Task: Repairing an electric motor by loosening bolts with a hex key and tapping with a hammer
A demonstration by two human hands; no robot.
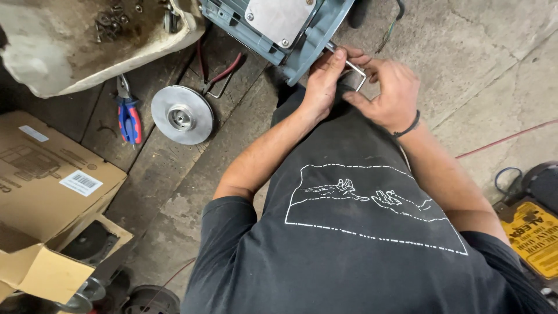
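1. At the floor's left edge lies an opened cardboard box (46, 192); beyond it a white tray (87, 52) keeps loose bolts together.
2. Blue-and-red pliers (129, 116) and a metal pulley disc (182, 114) lie on the floor within reach, red-handled pliers (224, 72) just beside the disc.
3. The left hand (322, 81) presses on the L-shaped hex key (351, 67), grip closed around its short end to steady it at the grey motor housing (290, 29), top centre.
4. The right hand (389, 93) pinches the key's long arm, likely for leverage.
5. A yellow case (532, 235) sits at the right edge.
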